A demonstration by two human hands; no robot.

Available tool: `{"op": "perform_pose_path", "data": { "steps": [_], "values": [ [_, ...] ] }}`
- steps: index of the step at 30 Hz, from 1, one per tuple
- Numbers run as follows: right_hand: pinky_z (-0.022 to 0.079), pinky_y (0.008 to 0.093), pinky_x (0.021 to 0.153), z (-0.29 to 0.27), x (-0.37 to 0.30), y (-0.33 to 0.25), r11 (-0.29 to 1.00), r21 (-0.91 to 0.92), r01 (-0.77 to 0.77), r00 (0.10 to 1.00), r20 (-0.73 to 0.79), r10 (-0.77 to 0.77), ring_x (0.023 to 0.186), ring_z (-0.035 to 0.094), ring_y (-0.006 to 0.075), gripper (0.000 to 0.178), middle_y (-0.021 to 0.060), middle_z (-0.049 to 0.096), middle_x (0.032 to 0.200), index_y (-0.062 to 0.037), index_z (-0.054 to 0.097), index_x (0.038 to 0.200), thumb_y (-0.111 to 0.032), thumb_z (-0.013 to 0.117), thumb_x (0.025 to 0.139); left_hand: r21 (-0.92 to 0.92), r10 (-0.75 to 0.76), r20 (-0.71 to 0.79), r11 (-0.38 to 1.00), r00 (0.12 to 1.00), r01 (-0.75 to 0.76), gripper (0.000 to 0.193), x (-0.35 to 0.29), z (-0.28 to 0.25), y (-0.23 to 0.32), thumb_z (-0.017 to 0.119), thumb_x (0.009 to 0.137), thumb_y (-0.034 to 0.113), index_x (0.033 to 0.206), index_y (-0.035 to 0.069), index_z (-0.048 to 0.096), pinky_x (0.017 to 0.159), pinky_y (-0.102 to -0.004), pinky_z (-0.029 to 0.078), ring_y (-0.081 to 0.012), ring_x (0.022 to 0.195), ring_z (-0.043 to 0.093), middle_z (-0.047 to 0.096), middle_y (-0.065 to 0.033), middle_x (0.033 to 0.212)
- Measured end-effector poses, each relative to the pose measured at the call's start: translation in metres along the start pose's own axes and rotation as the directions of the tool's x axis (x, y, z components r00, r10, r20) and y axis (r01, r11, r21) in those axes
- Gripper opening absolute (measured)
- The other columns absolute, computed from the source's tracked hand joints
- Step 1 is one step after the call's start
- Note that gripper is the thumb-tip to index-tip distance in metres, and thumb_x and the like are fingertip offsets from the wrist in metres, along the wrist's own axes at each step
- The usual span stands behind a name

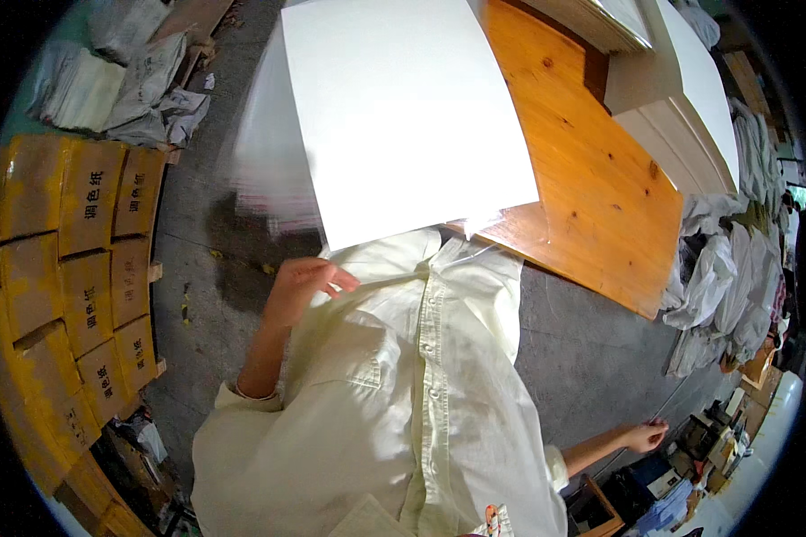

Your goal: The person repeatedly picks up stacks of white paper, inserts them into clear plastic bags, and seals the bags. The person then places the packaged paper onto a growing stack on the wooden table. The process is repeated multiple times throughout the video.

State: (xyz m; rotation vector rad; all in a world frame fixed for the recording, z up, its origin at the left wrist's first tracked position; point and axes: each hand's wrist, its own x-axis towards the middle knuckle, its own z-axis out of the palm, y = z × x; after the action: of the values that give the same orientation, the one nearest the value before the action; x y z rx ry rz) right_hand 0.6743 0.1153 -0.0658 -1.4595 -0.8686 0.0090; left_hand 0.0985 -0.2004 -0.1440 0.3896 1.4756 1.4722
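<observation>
A large white sheet [403,116] lies in front of me, its near edge at my shirt front. Just below its near left corner is my left hand [300,288], fingers loosely bent and apart, holding nothing I can see. My right hand [647,436] is out to the lower right, away from the table, with its fingers curled together; whether something small is in them is hidden. Clear plastic film [524,222] shows beside the sheet's near right corner, over the wooden tabletop [591,170]. A blurred stack in clear plastic [273,192] shows left of the sheet.
Thick stacks of white paper [676,134] stand on the table's right part. Taped cardboard cartons [90,206] are piled at the left, with plastic-wrapped bundles [85,89] behind. Crumpled plastic bags [712,277] lie right of the table. Grey floor [582,331] runs between.
</observation>
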Motion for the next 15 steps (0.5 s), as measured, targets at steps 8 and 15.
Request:
{"op": "perform_pose_path", "data": {
  "steps": [8,15],
  "values": [
    [0.042,0.0444,0.099,0.003,-0.106,0.007,0.519,-0.56,0.646,0.654,0.756,0.001,0.129,0.037,0.035,0.05,0.0159,0.031,0.145,-0.0114,0.041,0.136,-0.008,0.058,0.089,0.903,0.752,0.216,0.088,0.623,-0.42,0.035,-0.01,0.016,0.003,0.072,0.075,0.017,0.107,0.013,0.061,0.083,-0.0372,0.039,-0.0208,0.104,0.053,0.059,-0.0067,0.11],
    [0.026,0.0468,0.109,0.144,-0.23,-0.158,0.686,0.501,0.529,-0.2,0.858,-0.472,0.132,0.032,0.0367,0.087,0.016,0.033,0.144,-0.0108,0.036,0.14,-0.013,0.079,0.065,0.872,0.834,0.366,-0.152,0.413,-0.465,0.021,0.02,0.023,0.021,0.072,0.075,0.011,0.094,0.019,0.067,0.092,-0.0374,0.034,-0.0189,0.106,0.056,0.064,0.0012,0.107]
  ]
}}
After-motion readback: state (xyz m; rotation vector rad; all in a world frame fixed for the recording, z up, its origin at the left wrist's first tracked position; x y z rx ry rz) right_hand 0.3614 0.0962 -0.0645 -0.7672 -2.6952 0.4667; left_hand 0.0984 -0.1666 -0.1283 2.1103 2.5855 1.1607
